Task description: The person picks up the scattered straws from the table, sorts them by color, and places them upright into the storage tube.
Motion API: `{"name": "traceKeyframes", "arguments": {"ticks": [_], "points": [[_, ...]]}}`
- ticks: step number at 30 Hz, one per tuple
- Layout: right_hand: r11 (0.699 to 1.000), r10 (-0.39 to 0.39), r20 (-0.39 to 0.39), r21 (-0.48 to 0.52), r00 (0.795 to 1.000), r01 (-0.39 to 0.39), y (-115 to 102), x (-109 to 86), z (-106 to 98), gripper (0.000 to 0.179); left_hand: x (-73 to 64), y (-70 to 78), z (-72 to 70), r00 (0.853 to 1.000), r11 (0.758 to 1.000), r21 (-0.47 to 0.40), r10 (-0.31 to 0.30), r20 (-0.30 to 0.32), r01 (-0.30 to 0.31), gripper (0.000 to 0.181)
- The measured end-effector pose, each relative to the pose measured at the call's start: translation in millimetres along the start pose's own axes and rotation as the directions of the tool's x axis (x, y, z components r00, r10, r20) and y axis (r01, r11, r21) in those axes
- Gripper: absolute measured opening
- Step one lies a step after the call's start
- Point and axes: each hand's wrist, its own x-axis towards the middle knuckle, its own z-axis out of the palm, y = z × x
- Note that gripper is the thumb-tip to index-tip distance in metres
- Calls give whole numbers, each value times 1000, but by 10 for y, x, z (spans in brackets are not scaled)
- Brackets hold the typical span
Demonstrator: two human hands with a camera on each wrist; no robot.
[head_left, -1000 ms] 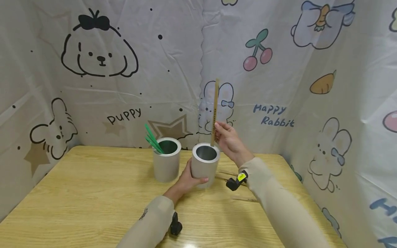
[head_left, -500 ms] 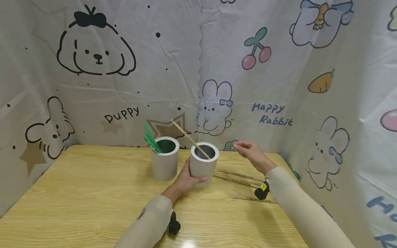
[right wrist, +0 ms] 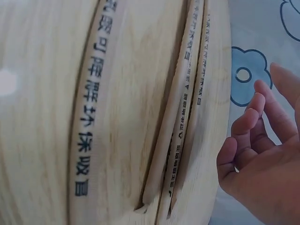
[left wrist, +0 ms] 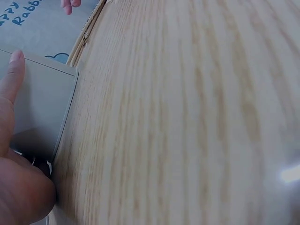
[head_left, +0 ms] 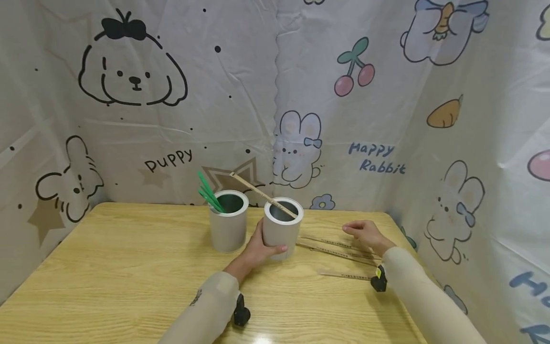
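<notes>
My left hand grips a white cylindrical cup low on its side, thumb across the front. In the left wrist view the thumb lies along its wall. One brown paper-wrapped straw leans in this cup, its upper end tilted left. Several more wrapped straws lie on the table to the right; printed characters show on the wrapped straws in the right wrist view. Above them hovers my right hand, fingers loosely bent and holding nothing.
A second white cup stands just left of the gripped one, with several green straws leaning left in it. The wooden table ends at a printed cloth backdrop behind and at the sides.
My right hand let go of the straw, which tipped left inside the cup. That hand then moved right and down over the lying straws. The left hand stays on the cup.
</notes>
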Motion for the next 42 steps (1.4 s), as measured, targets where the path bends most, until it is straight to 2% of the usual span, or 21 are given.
{"name": "traceKeyframes", "arguments": {"ticks": [3,5,9,13,17,20,24,26,28,30,33,34,37,42], "points": [[1000,-4,-9,6,1000,4,-109,41,33,44,0,5,-1,1000,1000,-12,-9,10,9,106],[999,-12,-13,30,1000,12,-277,90,79,46,-1,4,-1,1000,1000,-16,-10,16,10,106],[991,-71,6,117,997,70,-849,178,248,46,-2,15,-7,1000,1000,-12,-9,14,9,106],[971,-175,49,176,983,164,-1375,229,498,40,9,14,-17,1000,1000,-3,-5,22,5,106],[963,-256,52,105,965,249,-1703,264,732,32,15,11,-21,999,1000,1,-22,49,22,106],[963,-269,23,-4,963,269,-1862,292,861,28,17,10,-22,998,999,9,-41,54,40,106],[958,-240,-16,-167,971,234,-2004,323,964,24,18,10,-32,998,999,14,-47,46,47,107],[953,-224,-27,-215,974,213,-2037,338,984,21,15,10,-35,998,999,10,-44,48,44,107],[968,-207,-9,-147,978,203,-2046,346,982,19,9,2,-31,998,999,3,-40,51,40,107],[983,-178,3,-32,984,178,-2037,345,959,19,6,-7,-23,998,999,-3,-37,56,37,107],[976,-154,22,162,988,148,-2011,323,900,23,10,-17,-16,998,999,-9,-31,55,32,107],[972,-148,27,189,989,141,-2000,306,876,24,13,-15,-16,998,1000,-10,-29,53,29,107],[971,-157,46,187,986,146,-1954,249,801,28,19,-7,-22,999,1000,-8,-21,42,21,106],[978,-201,80,79,976,195,-1835,158,642,33,24,-7,-30,999,1000,2,-13,37,13,106]]}}
